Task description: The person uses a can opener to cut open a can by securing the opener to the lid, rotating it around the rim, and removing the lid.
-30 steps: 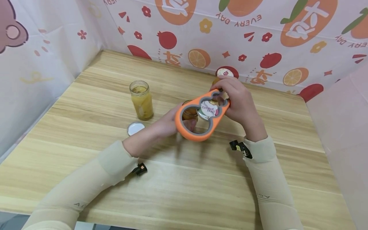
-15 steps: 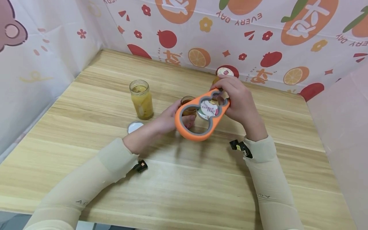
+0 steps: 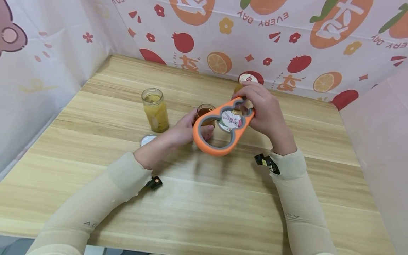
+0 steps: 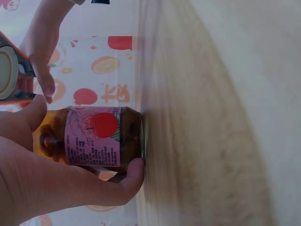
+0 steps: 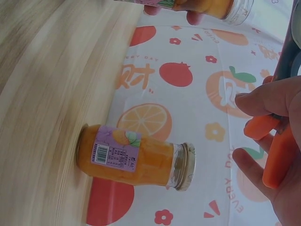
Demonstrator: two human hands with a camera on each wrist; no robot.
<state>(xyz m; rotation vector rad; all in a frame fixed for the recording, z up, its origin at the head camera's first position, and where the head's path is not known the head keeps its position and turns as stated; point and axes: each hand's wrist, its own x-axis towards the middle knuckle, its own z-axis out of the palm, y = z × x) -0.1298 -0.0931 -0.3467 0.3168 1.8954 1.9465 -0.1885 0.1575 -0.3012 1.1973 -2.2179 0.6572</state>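
Note:
My left hand [image 3: 183, 131] holds a glass jar [image 4: 99, 139] of amber contents, its pink label printed with a red fruit. The jar's mouth is uncovered in the head view, just left of an orange jar opener [image 3: 214, 151]. The jar's base is at or close to the tabletop in the left wrist view. My right hand [image 3: 266, 109] grips the opener by its handle end, fingers around both orange arms. A round printed lid [image 3: 230, 121] sits within the opener's grey-lined opening. In the left wrist view the lid's pale underside shows, apart from the jar.
An uncovered jar of yellow fruit [image 3: 157, 111] stands on the left, with an upturned lid [image 3: 148, 139] in front, partly behind my left forearm. A lidded jar of orange fruit [image 5: 136, 153] stands at the back, partly hidden by my right hand in the head view.
My left hand has shifted the amber jar slightly back and left, so more of its mouth shows beside the opener. The right hand, opener and lid have stayed nearly still.

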